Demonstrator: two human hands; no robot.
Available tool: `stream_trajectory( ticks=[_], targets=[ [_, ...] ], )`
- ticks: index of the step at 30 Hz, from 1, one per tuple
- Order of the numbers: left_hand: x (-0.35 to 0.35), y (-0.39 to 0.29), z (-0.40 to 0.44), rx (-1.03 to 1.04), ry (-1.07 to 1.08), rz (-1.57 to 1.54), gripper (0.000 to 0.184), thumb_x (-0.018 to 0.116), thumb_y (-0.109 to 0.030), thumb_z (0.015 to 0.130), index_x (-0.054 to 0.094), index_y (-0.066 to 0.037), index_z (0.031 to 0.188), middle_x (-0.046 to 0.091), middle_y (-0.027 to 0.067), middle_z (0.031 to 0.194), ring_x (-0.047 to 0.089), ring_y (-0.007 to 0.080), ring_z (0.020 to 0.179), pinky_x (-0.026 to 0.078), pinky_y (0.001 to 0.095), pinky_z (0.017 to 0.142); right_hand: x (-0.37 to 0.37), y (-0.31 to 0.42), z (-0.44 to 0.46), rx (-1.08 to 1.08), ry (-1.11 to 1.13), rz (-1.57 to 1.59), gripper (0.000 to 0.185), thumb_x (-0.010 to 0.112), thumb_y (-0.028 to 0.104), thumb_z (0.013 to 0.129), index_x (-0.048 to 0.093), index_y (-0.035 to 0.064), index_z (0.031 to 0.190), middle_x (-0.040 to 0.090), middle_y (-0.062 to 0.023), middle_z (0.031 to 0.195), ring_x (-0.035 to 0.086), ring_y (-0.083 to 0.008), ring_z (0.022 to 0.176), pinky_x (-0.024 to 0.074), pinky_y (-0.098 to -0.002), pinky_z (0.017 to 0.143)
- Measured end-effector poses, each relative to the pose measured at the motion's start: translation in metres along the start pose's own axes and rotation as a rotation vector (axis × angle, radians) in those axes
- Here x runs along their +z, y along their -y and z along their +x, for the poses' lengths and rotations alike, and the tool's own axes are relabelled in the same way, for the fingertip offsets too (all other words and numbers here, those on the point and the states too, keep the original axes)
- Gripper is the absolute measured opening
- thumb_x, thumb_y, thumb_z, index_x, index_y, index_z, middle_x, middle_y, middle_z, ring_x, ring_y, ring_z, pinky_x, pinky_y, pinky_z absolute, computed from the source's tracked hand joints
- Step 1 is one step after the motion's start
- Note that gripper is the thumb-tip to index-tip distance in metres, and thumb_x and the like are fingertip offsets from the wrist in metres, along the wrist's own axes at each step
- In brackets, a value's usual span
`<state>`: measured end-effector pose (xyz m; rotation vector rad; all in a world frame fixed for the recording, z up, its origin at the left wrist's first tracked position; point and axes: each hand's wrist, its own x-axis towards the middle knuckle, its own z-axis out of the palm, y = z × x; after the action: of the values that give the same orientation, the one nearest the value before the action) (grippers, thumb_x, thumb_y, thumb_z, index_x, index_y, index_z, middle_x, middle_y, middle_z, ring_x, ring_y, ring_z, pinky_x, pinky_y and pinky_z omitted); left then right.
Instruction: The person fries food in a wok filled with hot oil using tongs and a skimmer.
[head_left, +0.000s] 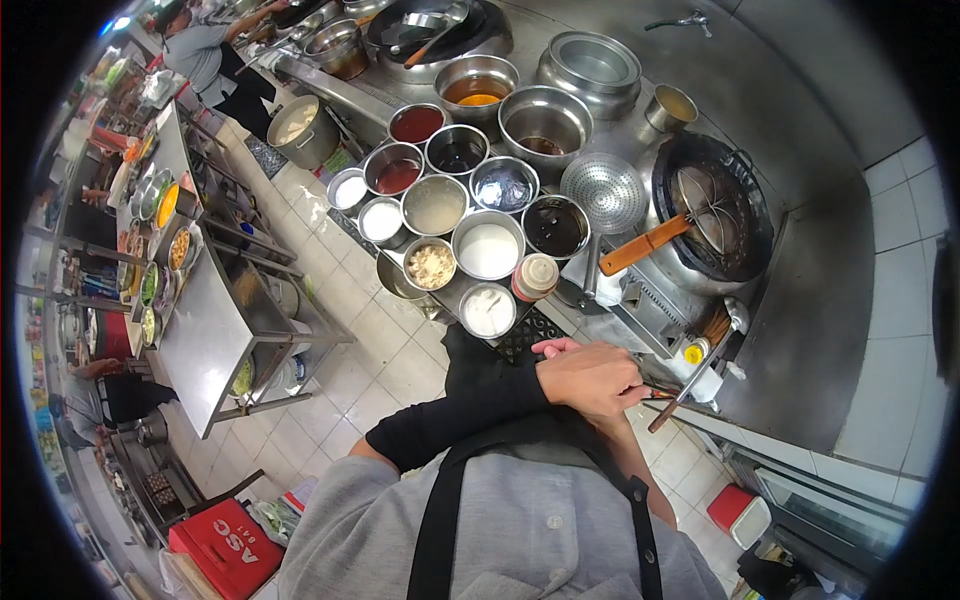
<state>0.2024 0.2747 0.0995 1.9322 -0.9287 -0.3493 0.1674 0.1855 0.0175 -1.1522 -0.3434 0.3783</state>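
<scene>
The hands [592, 380] are crossed together, left over the right wrist; whether anything is held by the mostly hidden right cannot be told. Just ahead stands the bowl of white contents [488, 312], which could be knocked by careless uncrossing. The ladle [700, 373], jutting past the worktop [812, 340], could be snagged by a forearm.

You face a kitchen: floor [403, 368], pale square tiles, centre of frame; long metal table [205, 345], left; tiled wall [897, 215], white, right edge; metal wall [800, 90], upper right; crowded shelves [62, 240], far left; bright light [119, 21], upper left.
</scene>
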Motion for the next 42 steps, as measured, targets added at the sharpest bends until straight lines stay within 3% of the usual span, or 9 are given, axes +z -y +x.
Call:
stream_trajectory(
  ticks=[10, 19, 31, 37, 42],
  targets=[
    [-0.008, 0.001, 0.003, -0.053, -0.01, -0.027, 0.042, 0.063, -0.033, 0.094, 0.068, 0.003, 0.072, 0.064, 0.0263, 0.068, 0.064, 0.0485, 0.066, 0.048, 0.0566, 0.063, -0.005, 0.007, -0.002, 0.005, -0.004, 0.003, 0.019, 0.061, 0.009, 0.103, 0.072, -0.0002, 0.116, 0.067, -0.0126, 0.098, 0.062, -0.0245, 0.087, 0.0504, -0.0402, 0.077],
    [-0.002, 0.004, 0.008, -0.012, -0.029, -0.022, 0.043, 0.061, -0.032, 0.097, 0.067, 0.002, 0.072, 0.064, 0.024, 0.067, 0.063, 0.0469, 0.066, 0.049, 0.0529, 0.062, -0.009, 0.01, -0.008, 0.025, -0.015, -0.006, 0.02, 0.062, 0.01, 0.103, 0.072, -0.0004, 0.116, 0.066, -0.0098, 0.094, 0.061, -0.0213, 0.082, 0.0491, -0.0371, 0.073],
    [-0.017, 0.012, 0.002, -0.055, 0.135, -0.025, 0.045, 0.059, -0.033, 0.1, 0.07, 0.002, 0.074, 0.064, 0.0249, 0.068, 0.064, 0.047, 0.067, 0.049, 0.0531, 0.063, 0.005, 0.017, -0.005, 0.005, -0.084, -0.011, 0.02, 0.062, 0.01, 0.103, 0.072, -0.0007, 0.116, 0.064, -0.0061, 0.088, 0.059, -0.017, 0.076, 0.0473, -0.033, 0.067],
    [-0.037, 0.019, -0.01, 0.032, 0.165, -0.063, 0.043, 0.059, -0.032, 0.101, 0.072, 0.001, 0.076, 0.067, 0.0237, 0.071, 0.065, 0.0464, 0.068, 0.052, 0.0512, 0.065, 0.016, -0.001, 0.005, 0.129, -0.176, -0.089, 0.02, 0.062, 0.011, 0.103, 0.073, -0.0008, 0.116, 0.063, -0.0042, 0.085, 0.058, -0.0148, 0.073, 0.0464, -0.031, 0.064],
    [-0.057, 0.028, -0.005, 0.007, 0.212, -0.264, 0.039, 0.059, -0.027, 0.103, 0.076, -0.001, 0.079, 0.071, 0.0196, 0.073, 0.07, 0.0408, 0.07, 0.055, 0.0465, 0.069, 0.027, -0.013, -0.001, 0.417, -0.307, -0.272, 0.02, 0.062, 0.011, 0.103, 0.073, -0.0009, 0.116, 0.063, -0.0027, 0.082, 0.057, -0.013, 0.07, 0.0457, -0.0293, 0.061]
  ],
)
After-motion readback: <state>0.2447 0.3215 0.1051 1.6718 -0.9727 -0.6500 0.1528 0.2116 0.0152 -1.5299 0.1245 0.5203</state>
